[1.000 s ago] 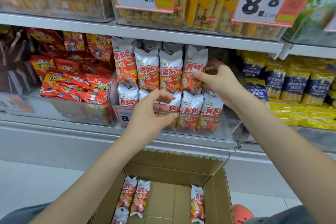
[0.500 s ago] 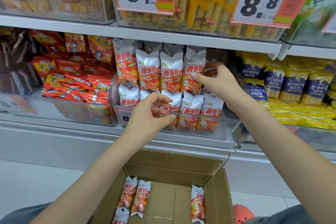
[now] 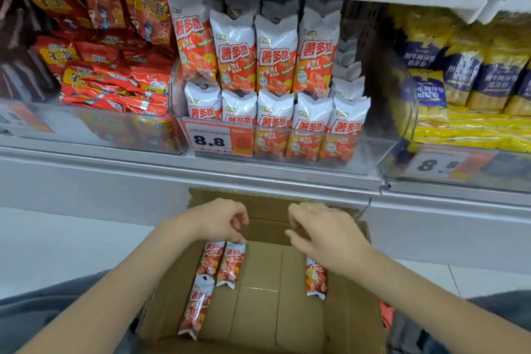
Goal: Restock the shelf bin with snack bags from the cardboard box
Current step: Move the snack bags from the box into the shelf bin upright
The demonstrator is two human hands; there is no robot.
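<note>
both hands, left hand (image 3: 222, 220) and right hand (image 3: 321, 231), hover over the cardboard box (image 3: 258, 307), fingers loosely curled, empty; four snack bags (image 3: 230, 264) lie inside. a hasty grab risks toppling the shelf bin (image 3: 370, 152) rows.

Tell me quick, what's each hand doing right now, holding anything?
Left hand: open, fingers loosely curled, holding nothing, above the cardboard box.
Right hand: open, loosely curled, holding nothing.

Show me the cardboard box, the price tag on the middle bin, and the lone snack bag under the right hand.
cardboard box (image 3: 301, 307): head view, bare floor.
price tag (image 3: 211, 139): head view, white part with digits.
lone snack bag (image 3: 316, 282): head view, lower half.
</note>
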